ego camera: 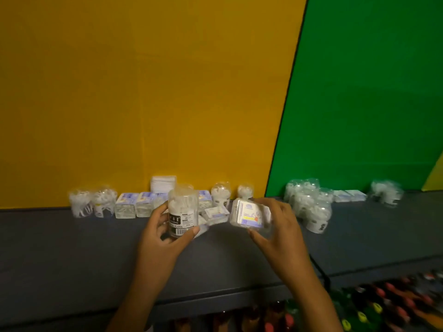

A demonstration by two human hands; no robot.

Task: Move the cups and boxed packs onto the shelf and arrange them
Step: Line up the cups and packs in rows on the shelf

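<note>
Left hand (165, 233) fingers curled round cup (182, 212); right hand (275, 226) fingers pinching boxed pack (250, 218); risk: crowded shelf (72, 248) row, setting down may topple neighbours.

Left hand (165, 233) raised, fingers and thumb curled in a grip. Right hand (275, 226) raised alongside, likewise gripping. Forearms converge upward.

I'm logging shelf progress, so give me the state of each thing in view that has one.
Left hand: grips floss cup.
Floss cup: upright, lifted, lid on.
Right hand: holds boxed pack.
Boxed pack: tilted, above the shelf.
Shelf: dark, stock along its back.
Row of packs: standing against the yellow wall.
Cup cluster: standing by the green wall.
</note>
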